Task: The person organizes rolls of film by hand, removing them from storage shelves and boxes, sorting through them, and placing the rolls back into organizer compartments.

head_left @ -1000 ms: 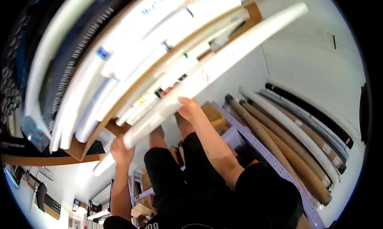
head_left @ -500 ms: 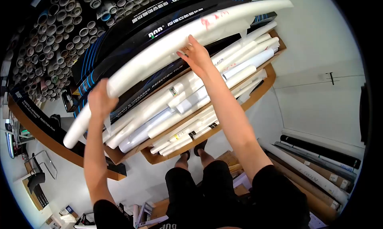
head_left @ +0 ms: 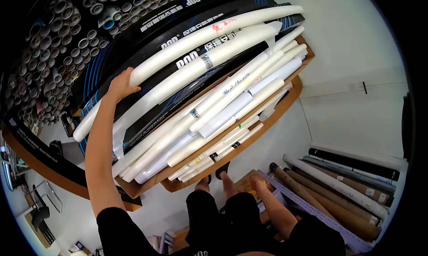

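Note:
A long white film roll (head_left: 249,17) with red handwriting lies across black printed boxes (head_left: 187,58). My left hand (head_left: 122,84) is closed over it near its left end. Just below, a second white roll (head_left: 240,41) with a small printed label runs alongside, and a loose clear sheet (head_left: 118,140) hangs from its left end. My right hand (head_left: 257,183) is down by my right leg, close to a cardboard box (head_left: 244,183) and a purple perforated rail (head_left: 321,216). Its fingers are too small and turned away to make out.
Below the black boxes, a cardboard box (head_left: 133,189) holds several white rolls (head_left: 234,87). Many tubes (head_left: 44,42) are stacked, ends outward, at upper left. Long rolls (head_left: 356,196) lie on the right beside the white wall (head_left: 352,118). A metal-framed chair (head_left: 42,207) stands at lower left.
My right hand has left the white roll and dropped down beside my leg. The red-marked roll now rests higher on the boxes, and the labelled roll below it shows clearly.

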### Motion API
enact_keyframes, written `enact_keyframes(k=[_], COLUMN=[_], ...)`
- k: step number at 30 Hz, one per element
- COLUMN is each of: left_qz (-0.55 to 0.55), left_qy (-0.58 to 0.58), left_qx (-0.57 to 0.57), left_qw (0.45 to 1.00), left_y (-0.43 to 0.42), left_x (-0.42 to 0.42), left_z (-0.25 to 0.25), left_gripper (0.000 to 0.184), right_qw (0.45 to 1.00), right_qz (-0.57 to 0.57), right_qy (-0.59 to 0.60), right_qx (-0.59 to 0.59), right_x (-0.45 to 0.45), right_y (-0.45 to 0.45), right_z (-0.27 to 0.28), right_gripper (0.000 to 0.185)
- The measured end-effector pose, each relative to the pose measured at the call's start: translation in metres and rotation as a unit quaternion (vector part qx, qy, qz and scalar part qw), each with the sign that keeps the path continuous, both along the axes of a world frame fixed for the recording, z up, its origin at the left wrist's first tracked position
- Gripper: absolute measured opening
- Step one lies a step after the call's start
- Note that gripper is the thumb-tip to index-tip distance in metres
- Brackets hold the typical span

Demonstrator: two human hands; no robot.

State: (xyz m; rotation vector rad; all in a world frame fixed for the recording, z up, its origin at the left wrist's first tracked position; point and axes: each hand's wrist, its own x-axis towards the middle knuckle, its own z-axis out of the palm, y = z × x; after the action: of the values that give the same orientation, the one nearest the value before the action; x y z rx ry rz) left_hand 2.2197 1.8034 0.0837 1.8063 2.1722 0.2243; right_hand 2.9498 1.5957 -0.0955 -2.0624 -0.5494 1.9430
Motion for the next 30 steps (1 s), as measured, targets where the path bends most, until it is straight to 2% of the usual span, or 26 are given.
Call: enact_keyframes(k=[1,3,4,6,8,10,11,12,13,14,15,17,18,19,20,21,23,24,25,26,28,29,30], left_qz=[0.018,-0.005,-0.006,-0.007,-0.005,-0.005,0.004,0.006,0.047,0.032,0.038,0.061,0.050,0.043,-0.038,-0.019,-0.113,-0.108,-0.144,-0.128,-0.040,0.004,0.005], left_qy=[-0.024,-0.031,-0.013,0.009,0.005,0.003,0.010,0.027,0.075,0.118,0.110,0.066,0.027,-0.009,-0.051,-0.160,-0.246,-0.287,-0.264,-0.274,-0.260,-0.250,-0.247], left_qx=[-0.002,0.001,-0.010,-0.047,-0.030,0.014,0.020,0.084,0.112,0.222,0.274,0.329,0.307,0.287,0.279,0.219,0.032,-0.112,-0.137,-0.178,-0.198,-0.212,-0.220], left_qw=[1.000,1.000,1.000,0.999,1.000,1.000,1.000,0.996,0.990,0.967,0.955,0.940,0.950,0.957,0.958,0.962,0.962,0.945,0.944,0.936,0.944,0.945,0.944], left_y=[-0.008,-0.008,-0.011,-0.015,-0.015,-0.018,-0.019,-0.023,-0.027,-0.034,-0.041,-0.063,-0.079,-0.097,-0.112,-0.134,-0.169,-0.179,-0.185,-0.189,-0.193,-0.187,-0.183], left_x=[0.001,0.000,-0.002,0.013,0.008,-0.003,-0.005,-0.012,0.009,0.018,0.043,0.102,0.130,0.159,0.195,0.238,0.301,0.331,0.352,0.373,0.405,0.417,0.425], left_z=[0.000,-0.009,-0.009,0.005,-0.002,-0.026,-0.025,-0.036,-0.015,-0.008,0.011,0.031,0.024,0.014,0.002,-0.018,-0.068,-0.084,-0.100,-0.121,-0.178,-0.204,-0.233], left_gripper=[0.057,0.061,0.060,0.062,0.063,0.065,0.062,0.059,0.055,0.051,0.045,0.038,0.036,0.035,0.035,0.037,0.048,0.056,0.062,0.063,0.067,0.067,0.067], right_qw=[0.984,0.965,0.965,0.978,0.973,0.973,0.977,0.977,0.993,0.993,0.996,0.996,0.998,0.995,0.993,0.997,0.989,0.988,0.995,0.995,0.987,0.994,0.993], right_qz=[0.000,0.081,0.081,0.065,0.139,0.135,0.128,0.149,0.072,0.075,0.045,0.056,0.044,0.040,0.095,0.073,0.141,0.140,0.081,0.034,-0.063,0.006,0.003], right_qy=[-0.172,-0.233,-0.233,-0.173,-0.174,-0.183,-0.157,-0.120,-0.062,-0.006,0.046,0.041,0.026,0.071,0.053,0.038,-0.016,-0.014,0.050,0.075,0.120,0.101,0.104], right_qx=[-0.049,-0.090,-0.090,-0.099,-0.055,0.045,0.064,0.097,0.066,0.090,0.058,0.055,0.039,0.050,0.041,-0.004,-0.048,-0.059,-0.038,-0.053,-0.084,-0.047,-0.055], right_x=[0.000,0.025,0.032,0.054,0.090,0.066,0.019,0.023,0.000,-0.015,-0.034,-0.088,-0.093,-0.081,-0.079,-0.079,-0.077,-0.066,-0.047,-0.040,-0.028,-0.018,-0.023], right_y=[-0.011,-0.039,-0.033,-0.050,-0.059,-0.050,-0.019,-0.016,-0.006,0.002,0.012,0.035,0.032,0.019,0.015,0.012,0.013,0.004,-0.008,-0.006,-0.001,0.001,0.020], right_z=[0.015,0.036,0.033,0.017,-0.037,-0.044,-0.006,-0.036,-0.024,-0.026,-0.013,0.040,0.032,0.003,-0.006,-0.009,-0.003,-0.018,-0.048,-0.062,-0.090,-0.121,-0.131], right_gripper=[0.016,0.017,0.017,0.020,0.023,0.021,0.023,0.030,0.033,0.032,0.032,0.029,0.028,0.029,0.030,0.032,0.022,0.022,0.023,0.017,0.006,0.005,0.005])
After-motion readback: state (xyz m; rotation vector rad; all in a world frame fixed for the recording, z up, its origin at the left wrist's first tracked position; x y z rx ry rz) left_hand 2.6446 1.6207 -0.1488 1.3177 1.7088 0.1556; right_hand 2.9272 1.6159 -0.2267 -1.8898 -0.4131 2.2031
